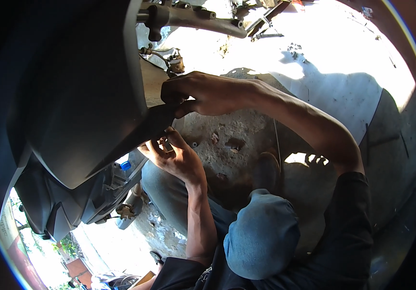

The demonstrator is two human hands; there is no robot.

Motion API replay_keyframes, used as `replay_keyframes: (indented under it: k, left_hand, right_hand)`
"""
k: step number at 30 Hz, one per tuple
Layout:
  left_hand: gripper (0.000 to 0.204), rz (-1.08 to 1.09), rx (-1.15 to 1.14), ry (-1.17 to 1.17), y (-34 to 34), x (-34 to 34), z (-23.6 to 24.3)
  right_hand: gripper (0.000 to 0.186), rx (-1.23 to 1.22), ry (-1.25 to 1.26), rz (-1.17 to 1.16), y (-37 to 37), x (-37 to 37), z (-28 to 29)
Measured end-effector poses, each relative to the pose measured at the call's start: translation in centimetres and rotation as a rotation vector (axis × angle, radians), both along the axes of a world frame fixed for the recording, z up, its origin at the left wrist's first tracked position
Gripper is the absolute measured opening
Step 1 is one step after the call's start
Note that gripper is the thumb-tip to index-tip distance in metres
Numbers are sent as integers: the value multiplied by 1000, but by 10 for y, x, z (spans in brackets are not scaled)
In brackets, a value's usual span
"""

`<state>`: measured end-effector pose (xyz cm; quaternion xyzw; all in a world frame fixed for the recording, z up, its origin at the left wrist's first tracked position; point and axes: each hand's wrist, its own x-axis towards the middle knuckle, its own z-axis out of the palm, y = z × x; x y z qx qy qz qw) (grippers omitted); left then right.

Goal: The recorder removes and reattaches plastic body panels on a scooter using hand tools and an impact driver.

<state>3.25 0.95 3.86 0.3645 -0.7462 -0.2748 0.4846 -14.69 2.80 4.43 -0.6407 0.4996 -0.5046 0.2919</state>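
Large matte-black motorcycle fairing panels fill the left side. One narrows to a dark pointed edge between my hands. My right hand reaches across from the right, its fingers curled and closed round the far end of this edge. Just below, my left hand comes up from the lower edge with bent fingers pinched against the panel's underside. What those fingertips hold is hidden in shadow and glare. Above my right hand, a rusty bracket-like part hangs from a thin curved piece.
A grey metal fork leg juts out above. My jeans-covered knees are bent below my hands. The pitted concrete floor carries a white sheet in strong sun, with small metal parts nearby. A blue cap shows beneath the fairing.
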Motion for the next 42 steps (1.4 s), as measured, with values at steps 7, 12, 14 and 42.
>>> replay_keyframes:
  k: [7, 12, 14, 42]
  left_hand:
    - [35, -30, 18, -10, 1, -1, 6]
    - [46, 40, -90, 18, -2, -9, -2]
    - [47, 55, -153, -48, -4, -6, -3]
    - [54, 69, -176, -207, -9, 9, -6]
  right_hand:
    - [37, -165, 26, -77, 4, 9, 0]
    - [38, -92, 23, -73, -4, 6, -6]
    - [35, -116, 48, -81, -11, 3, -8]
    - [37, -78, 260, 105, -13, -22, 12]
